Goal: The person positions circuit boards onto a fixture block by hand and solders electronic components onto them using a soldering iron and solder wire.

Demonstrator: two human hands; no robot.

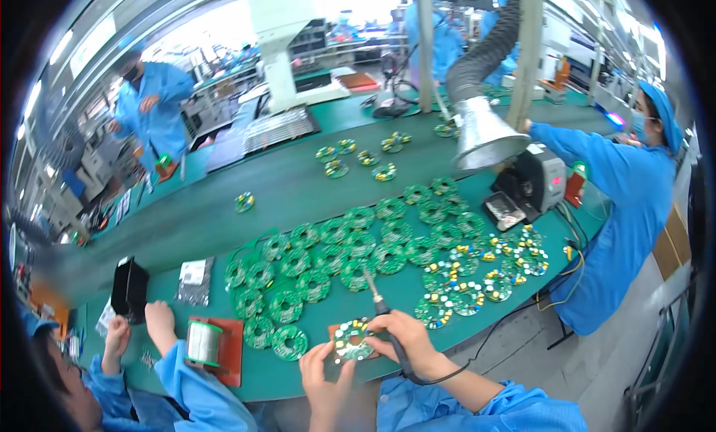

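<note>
Close in front of me is a ring-shaped green circuit board (350, 349) with white and yellow parts, over a reddish-brown block. My left hand (322, 376) grips its left edge with thumb and fingers. My right hand (410, 345) is closed round a soldering iron (382, 308), its metal tip pointing up and away from the board. Some right fingertips also reach the board's right edge. Bare ring boards (314, 285) lie in rows just beyond my hands. To the right are more ring boards fitted with parts (468, 298).
A solder spool (203, 344) on a red stand is left, beside a co-worker's hands (159, 324), a black bin (130, 289) and a bag (195, 281). A fume duct funnel (488, 137) hangs over the green belt (298, 186). A soldering station (538, 180) and another person (608, 201) are right.
</note>
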